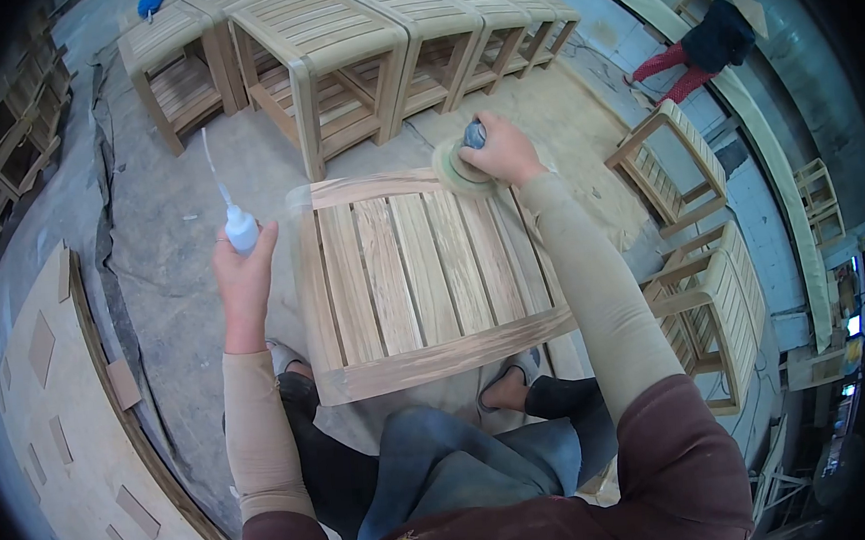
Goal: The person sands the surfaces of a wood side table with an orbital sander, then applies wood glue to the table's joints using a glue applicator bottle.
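A slatted wooden stool point(423, 276) stands right in front of my knees, seen from above. My right hand point(500, 151) grips a round sander point(459, 167) whose disc rests on the stool's far right corner. To the left of the stool, my left hand point(243, 273) holds a small white squeeze bottle point(240, 227) upright, its long thin nozzle pointing up. The bottle is held off the stool's left edge, over the floor.
A row of similar wooden stools point(357, 45) stands beyond. More stools point(706, 301) sit at the right. A curved wooden panel point(72, 416) lies on the floor at the left. Another person in red trousers point(703, 50) crouches at the far right.
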A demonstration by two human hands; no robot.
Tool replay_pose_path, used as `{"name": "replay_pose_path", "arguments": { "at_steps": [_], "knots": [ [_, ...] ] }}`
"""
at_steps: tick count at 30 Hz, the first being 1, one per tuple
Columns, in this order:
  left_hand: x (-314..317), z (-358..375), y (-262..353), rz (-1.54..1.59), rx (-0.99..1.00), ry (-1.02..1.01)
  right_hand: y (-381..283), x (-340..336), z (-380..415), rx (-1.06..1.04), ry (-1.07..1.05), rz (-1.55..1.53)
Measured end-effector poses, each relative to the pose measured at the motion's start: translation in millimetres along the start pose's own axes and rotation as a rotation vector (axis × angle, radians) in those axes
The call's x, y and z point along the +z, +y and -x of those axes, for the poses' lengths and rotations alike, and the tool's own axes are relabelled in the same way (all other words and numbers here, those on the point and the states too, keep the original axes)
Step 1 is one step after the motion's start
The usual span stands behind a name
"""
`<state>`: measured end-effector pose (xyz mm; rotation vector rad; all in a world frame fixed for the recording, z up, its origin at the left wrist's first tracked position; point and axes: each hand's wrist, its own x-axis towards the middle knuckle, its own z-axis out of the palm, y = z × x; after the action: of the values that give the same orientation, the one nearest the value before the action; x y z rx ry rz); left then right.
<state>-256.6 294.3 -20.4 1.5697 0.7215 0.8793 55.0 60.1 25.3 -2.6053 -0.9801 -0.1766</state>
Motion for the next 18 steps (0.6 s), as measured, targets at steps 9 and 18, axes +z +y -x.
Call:
{"name": "replay_pose_path", "arguments": {
  "at_steps": [9, 18],
  "knots": [
    [5, -6, -23, 0.025, -0.041, -0.003, -18, -38, 109, -0.060, -0.031, -0.044],
    [-6, 4, -8, 0.116, -0.070, 0.013, -59, -71, 218, -0.142, -0.103, -0.093]
  ]
}}
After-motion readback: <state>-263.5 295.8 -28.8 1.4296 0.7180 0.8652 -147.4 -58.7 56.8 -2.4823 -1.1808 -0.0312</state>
